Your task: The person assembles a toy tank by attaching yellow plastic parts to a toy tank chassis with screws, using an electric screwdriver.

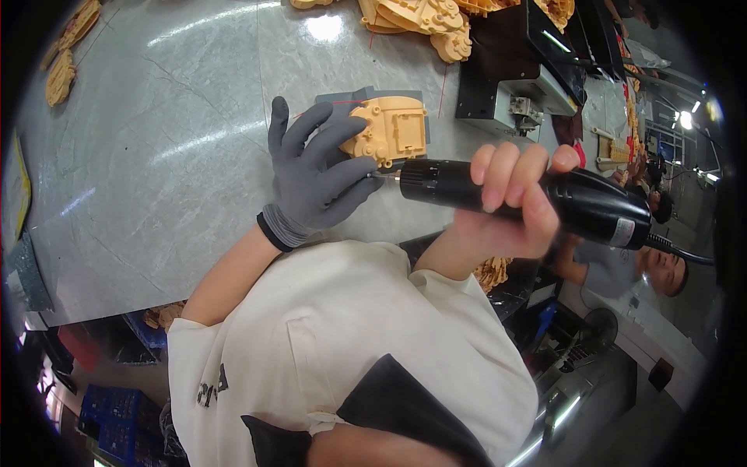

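My left hand, in a grey knit glove, holds a tan carved piece down on a grey block on the grey stone table. My bare right hand grips a black corded rotary tool lying sideways. Its thin bit points left and meets the carved piece's lower edge beside my gloved fingertips.
More tan carved pieces lie at the table's far edge and at the far left. A black machine stands at the right. Another person sits at the right. Blue crates are on the floor at lower left.
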A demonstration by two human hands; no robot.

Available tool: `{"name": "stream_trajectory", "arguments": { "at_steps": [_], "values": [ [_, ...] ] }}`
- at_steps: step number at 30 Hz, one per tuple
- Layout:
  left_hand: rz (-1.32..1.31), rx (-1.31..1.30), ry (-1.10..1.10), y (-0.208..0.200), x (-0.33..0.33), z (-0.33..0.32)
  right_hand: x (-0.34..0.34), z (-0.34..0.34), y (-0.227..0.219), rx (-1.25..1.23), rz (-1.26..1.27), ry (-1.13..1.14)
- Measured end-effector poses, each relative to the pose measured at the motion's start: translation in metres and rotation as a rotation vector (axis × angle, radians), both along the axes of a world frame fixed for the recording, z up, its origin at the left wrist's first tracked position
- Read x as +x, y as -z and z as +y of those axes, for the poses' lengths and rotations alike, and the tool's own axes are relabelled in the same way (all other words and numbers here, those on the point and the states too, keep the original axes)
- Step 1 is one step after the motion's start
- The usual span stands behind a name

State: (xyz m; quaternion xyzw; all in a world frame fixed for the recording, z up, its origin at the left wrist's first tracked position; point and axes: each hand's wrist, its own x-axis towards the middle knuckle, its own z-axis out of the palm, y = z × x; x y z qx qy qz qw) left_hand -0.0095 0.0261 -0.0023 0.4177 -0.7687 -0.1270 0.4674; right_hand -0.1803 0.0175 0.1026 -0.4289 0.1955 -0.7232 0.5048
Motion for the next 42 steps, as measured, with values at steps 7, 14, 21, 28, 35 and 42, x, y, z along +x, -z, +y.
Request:
{"name": "stream_trajectory", "arguments": {
  "at_steps": [7,14,21,28,35,42],
  "values": [
    [-0.014,0.004,0.013,0.000,0.000,0.000,0.000,-0.002,0.001,0.015,0.010,-0.028],
    [-0.071,-0.045,0.030,-0.001,-0.001,0.002,0.002,0.000,-0.002,0.041,0.067,-0.088],
    [-0.032,0.028,0.008,-0.002,-0.006,0.006,-0.006,0.002,-0.002,-0.033,0.189,-0.085],
    [-0.130,0.099,-0.153,0.007,-0.010,-0.006,-0.011,-0.005,-0.012,-0.065,0.326,0.263],
    [-0.180,0.121,-0.134,0.012,-0.010,-0.006,-0.006,-0.009,-0.005,-0.009,0.365,0.225],
    [-0.154,0.119,-0.129,0.011,-0.009,-0.007,0.008,-0.011,0.000,0.053,0.458,0.246]
  ]
}}
